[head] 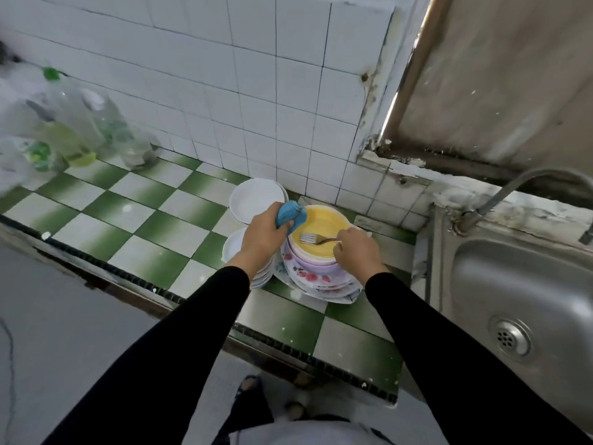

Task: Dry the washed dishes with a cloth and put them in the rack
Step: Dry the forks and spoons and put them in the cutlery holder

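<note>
A stack of plates stands on the green-and-white tiled counter [179, 232], with a yellow plate [324, 226] on top and flowered plates [317, 279] below. A metal fork [313, 239] lies in the yellow plate. My right hand [356, 250] pinches the fork's handle. My left hand [263, 239] grips a bunched blue cloth [290, 214] at the yellow plate's left rim. White plates [256, 197] are stacked behind my left hand, and more white dishes [232, 247] sit under it. No rack is in view.
A steel sink [519, 297] with a drain and a tap [526, 184] lies to the right. Several plastic bottles [80, 123] stand at the far left of the counter. White tiled wall rises behind. The counter's front edge runs diagonally below my arms.
</note>
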{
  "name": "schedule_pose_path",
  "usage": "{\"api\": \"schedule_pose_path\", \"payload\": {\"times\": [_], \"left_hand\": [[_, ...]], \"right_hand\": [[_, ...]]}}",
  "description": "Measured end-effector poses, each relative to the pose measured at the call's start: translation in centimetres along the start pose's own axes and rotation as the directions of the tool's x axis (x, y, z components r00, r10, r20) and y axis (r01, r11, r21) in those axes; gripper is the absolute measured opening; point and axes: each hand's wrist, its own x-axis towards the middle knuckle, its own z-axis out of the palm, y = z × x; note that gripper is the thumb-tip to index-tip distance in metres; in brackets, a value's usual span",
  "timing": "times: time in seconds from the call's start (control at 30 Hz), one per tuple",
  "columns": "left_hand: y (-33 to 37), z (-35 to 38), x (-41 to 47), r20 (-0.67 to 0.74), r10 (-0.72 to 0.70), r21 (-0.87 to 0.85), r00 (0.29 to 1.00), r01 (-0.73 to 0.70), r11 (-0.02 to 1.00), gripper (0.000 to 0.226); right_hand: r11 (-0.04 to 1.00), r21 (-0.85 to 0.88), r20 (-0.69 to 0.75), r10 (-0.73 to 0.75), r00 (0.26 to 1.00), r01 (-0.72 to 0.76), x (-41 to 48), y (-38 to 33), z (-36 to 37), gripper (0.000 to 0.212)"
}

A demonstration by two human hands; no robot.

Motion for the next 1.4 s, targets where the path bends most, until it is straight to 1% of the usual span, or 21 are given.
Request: {"api": "schedule_pose_path", "payload": {"times": [0.1, 0.23, 0.43, 0.6, 0.83, 1.0, 1.23, 1.33, 1.4], "left_hand": [[-0.6, -0.1, 1.8, 0.054, 0.021, -0.029, 0.998, -0.02, 0.999, 0.026], [-1.3, 0.0, 3.6, 0.129, 0.074, -0.063, 0.989, -0.067, 0.996, 0.025], [-2.2, 0.2, 6.2, 0.227, 0.136, -0.054, 0.964, -0.127, 0.99, 0.03], [-2.8, 0.2, 7.7, 0.271, 0.188, -0.075, 0.944, -0.174, 0.982, 0.029], [-3.5, 0.2, 9.0, 0.3, 0.185, -0.098, 0.936, -0.163, 0.982, 0.03], [-4.0, -0.1, 9.6, 0.316, 0.176, -0.09, 0.932, -0.155, 0.984, 0.028], [-4.0, 0.1, 9.9, 0.291, 0.126, -0.099, 0.948, -0.101, 0.99, 0.026], [-3.7, 0.4, 9.9, 0.26, 0.096, -0.123, 0.961, -0.066, 0.99, 0.026], [-3.4, 0.6, 9.9, 0.227, 0.069, -0.139, 0.972, -0.038, 0.99, 0.024]], "right_hand": [[0.996, -0.056, 0.008, 0.068, 0.998, -0.068, 0.7, -0.2, 1.1, 0.034], [0.984, -0.098, 0.017, 0.151, 0.988, -0.149, 1.5, -0.6, 2.2, 0.034], [0.959, -0.204, -0.006, 0.199, 0.98, -0.196, 2.5, -1.3, 2.9, 0.033], [0.94, -0.253, -0.002, 0.236, 0.972, -0.229, 3.4, -1.7, 3.1, 0.026], [0.929, -0.241, 0.027, 0.297, 0.954, -0.282, 4.4, -2.4, 3.3, 0.021], [0.93, -0.228, 0.081, 0.312, 0.947, -0.287, 4.9, -2.7, 3.2, 0.02], [0.941, -0.098, 0.074, 0.33, 0.941, -0.323, 5.5, -2.5, 2.5, 0.018], [0.942, -0.037, 0.056, 0.336, 0.94, -0.334, 5.4, -2.2, 2.2, 0.015], [0.936, 0.033, 0.033, 0.35, 0.936, -0.351, 5.1, -1.9, 1.8, 0.014]]}}
